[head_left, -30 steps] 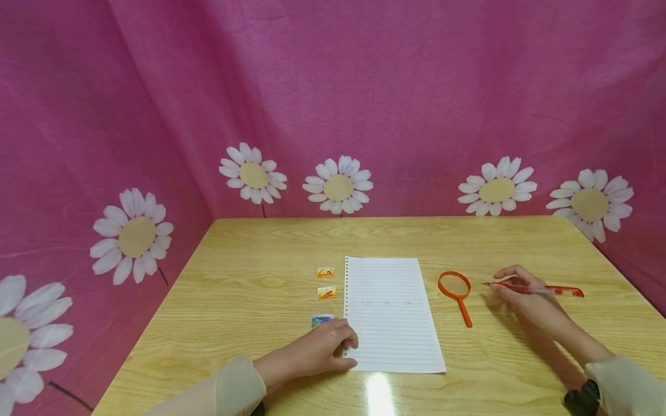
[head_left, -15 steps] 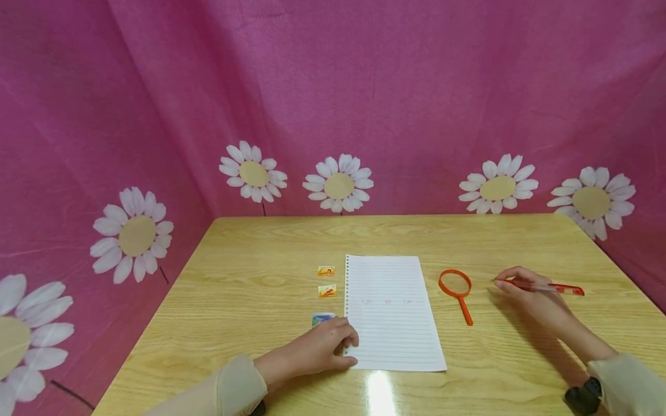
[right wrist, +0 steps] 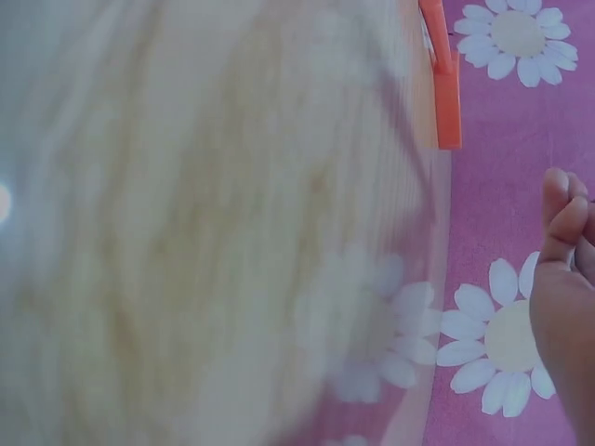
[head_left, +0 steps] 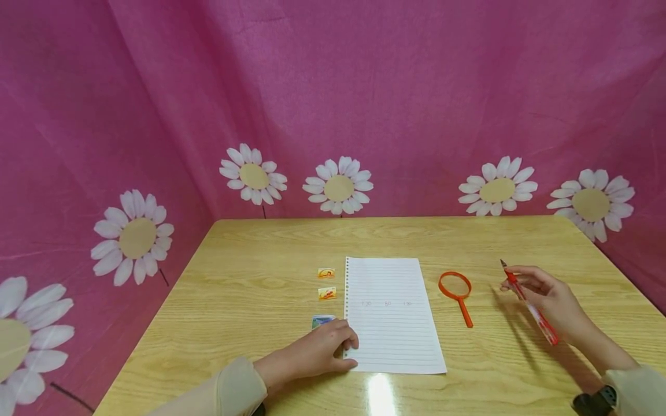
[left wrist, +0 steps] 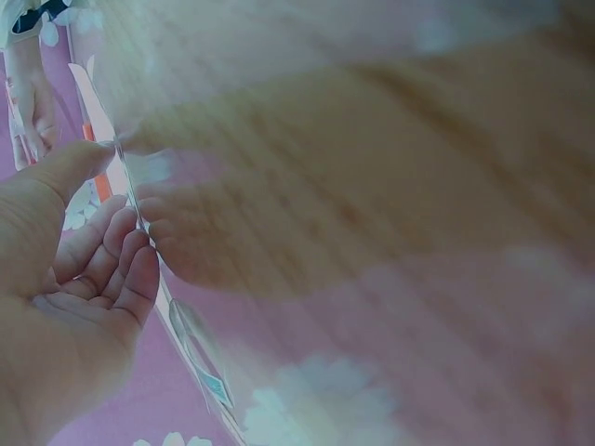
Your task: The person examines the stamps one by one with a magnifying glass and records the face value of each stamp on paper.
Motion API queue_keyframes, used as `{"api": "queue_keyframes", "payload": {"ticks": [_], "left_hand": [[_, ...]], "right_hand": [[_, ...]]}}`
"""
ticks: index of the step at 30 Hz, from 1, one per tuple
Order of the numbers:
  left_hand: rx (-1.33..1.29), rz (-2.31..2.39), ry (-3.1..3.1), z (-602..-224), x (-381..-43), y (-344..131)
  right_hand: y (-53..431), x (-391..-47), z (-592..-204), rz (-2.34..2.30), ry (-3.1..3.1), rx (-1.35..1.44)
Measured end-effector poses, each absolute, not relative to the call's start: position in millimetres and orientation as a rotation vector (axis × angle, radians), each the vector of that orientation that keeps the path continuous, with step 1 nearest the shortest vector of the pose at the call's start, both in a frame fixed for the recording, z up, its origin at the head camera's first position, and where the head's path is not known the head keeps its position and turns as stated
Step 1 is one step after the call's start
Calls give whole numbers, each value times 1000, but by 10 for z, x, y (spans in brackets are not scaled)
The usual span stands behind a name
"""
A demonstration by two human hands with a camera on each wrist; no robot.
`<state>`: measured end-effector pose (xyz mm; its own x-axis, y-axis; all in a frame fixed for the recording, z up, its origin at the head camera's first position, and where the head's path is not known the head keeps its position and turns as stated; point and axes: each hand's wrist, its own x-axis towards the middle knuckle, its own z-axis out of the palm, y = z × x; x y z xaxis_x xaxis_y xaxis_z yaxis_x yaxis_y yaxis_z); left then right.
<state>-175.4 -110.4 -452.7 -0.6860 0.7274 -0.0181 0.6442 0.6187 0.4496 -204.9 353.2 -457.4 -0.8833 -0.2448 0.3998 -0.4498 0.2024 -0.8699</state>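
Note:
My right hand [head_left: 559,303] is raised at the right side of the table, pinching a red pen [head_left: 532,311] with a clear barrel. The pen slants, its dark tip pointing away from me and its red end toward me. In the right wrist view the pen is hidden, and only the thumb and some fingers of the right hand [right wrist: 569,269] show. My left hand [head_left: 326,348] rests with loosely bent fingers on the lower left edge of a lined sheet of paper [head_left: 390,341]. Small faint numbers stand in one row across the sheet.
An orange-red magnifying glass [head_left: 465,312] lies between the paper and my right hand. Left of the sheet are two small yellow picture cards [head_left: 326,273] and a blue-green card [head_left: 322,320], partly covered by my left hand. A pink flowered cloth [head_left: 406,104] hangs behind the wooden table [head_left: 250,277].
The pen has turned in my right hand from lying nearly level, tip leftward, to slanting with its tip away from me. That hand has shifted slightly right. My left hand has stayed put.

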Motion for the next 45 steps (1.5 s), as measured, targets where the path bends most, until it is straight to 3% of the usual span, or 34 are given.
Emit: {"api": "queue_keyframes", "payload": {"ticks": [7,10,16,27,45], "left_hand": [[1133,620,2646,-4536,-1761,-1107],[1138,623,2648,-4547,-1763,-1109],[1171,617,2659,-4571,-1765,-1107],[1205,625,2662,-4591,-1768,-1130],[1212,588,2659,-4530,-1750,-1123]], "right_hand": [[3491,-2084,-4554,2199,-1981,812],[3481,-2099,-4559,2211,-1984,738],[3477,-2141,-4574,1819,-2356,548],[3372,-2370,-4583,951,-2753,576],[3297,-2502,-4695,699,-2659,831]]}}
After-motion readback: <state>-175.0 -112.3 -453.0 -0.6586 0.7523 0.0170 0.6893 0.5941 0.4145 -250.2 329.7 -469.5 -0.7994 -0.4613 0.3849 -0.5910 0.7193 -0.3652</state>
